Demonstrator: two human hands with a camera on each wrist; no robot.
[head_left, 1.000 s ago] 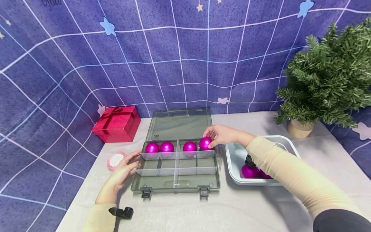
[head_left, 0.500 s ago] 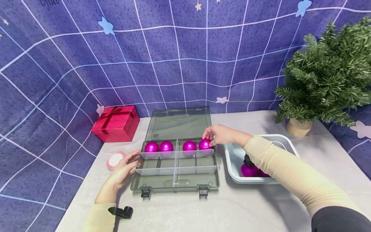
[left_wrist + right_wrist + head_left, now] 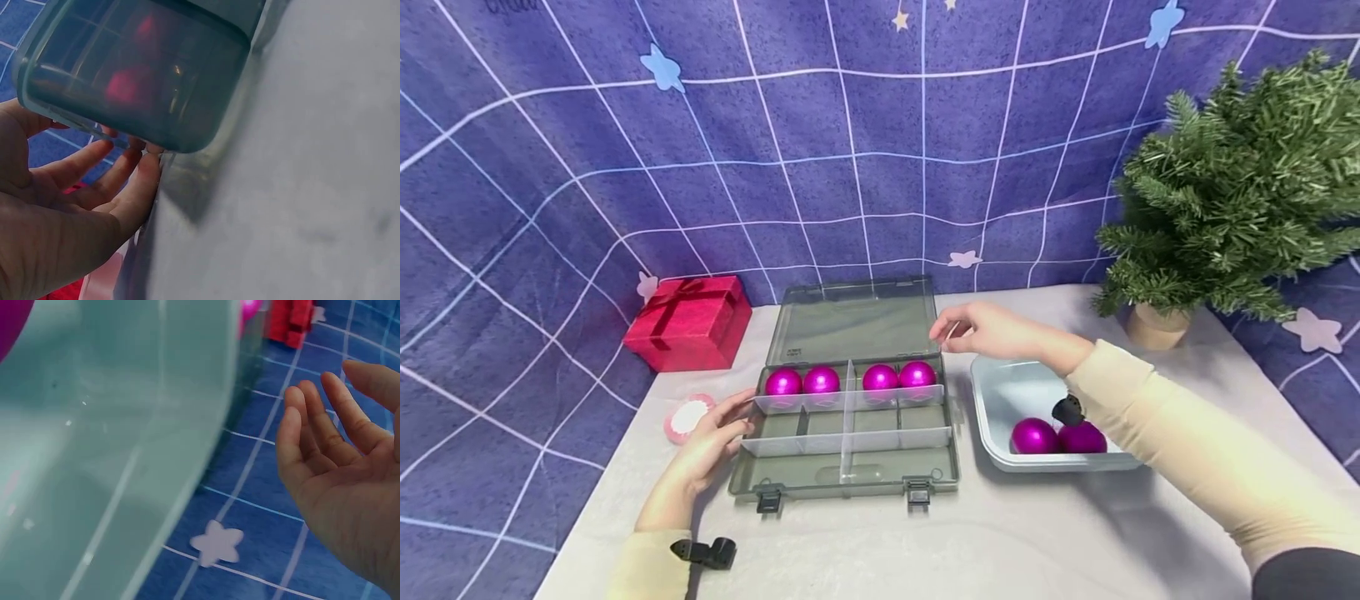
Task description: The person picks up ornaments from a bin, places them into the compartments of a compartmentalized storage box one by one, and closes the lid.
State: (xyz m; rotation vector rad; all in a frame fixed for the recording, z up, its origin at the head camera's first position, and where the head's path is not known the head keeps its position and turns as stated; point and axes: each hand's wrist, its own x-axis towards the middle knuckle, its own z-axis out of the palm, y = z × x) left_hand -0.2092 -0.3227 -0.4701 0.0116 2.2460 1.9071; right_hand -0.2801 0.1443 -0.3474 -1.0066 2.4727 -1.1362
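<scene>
A see-through grey compartment box (image 3: 790, 468) lies with its lid (image 3: 854, 321) folded back. In its rear row sit two shiny magenta baubles (image 3: 784, 383) on the left and two more baubles (image 3: 917, 377) on the right. My left hand (image 3: 706, 446) rests its fingertips against the box's left side; the left wrist view shows the fingers (image 3: 103, 175) fairly straight at the box wall. My right hand (image 3: 988, 332) hovers beyond the box's back right corner, fingers loosely bent and holding nothing. In the right wrist view its palm faces the pale tub.
A pale blue tub (image 3: 992, 446) with two magenta baubles (image 3: 1033, 436) stands right of the box, under my right forearm. Behind it is a small artificial fir tree (image 3: 1232, 192). A red gift box (image 3: 688, 325) and a pink-and-white roll (image 3: 688, 417) lie to the left.
My right hand has let go of the rightmost bauble, which stays in the rear row, and has lifted away up and to the right. My left hand keeps its place on the box.
</scene>
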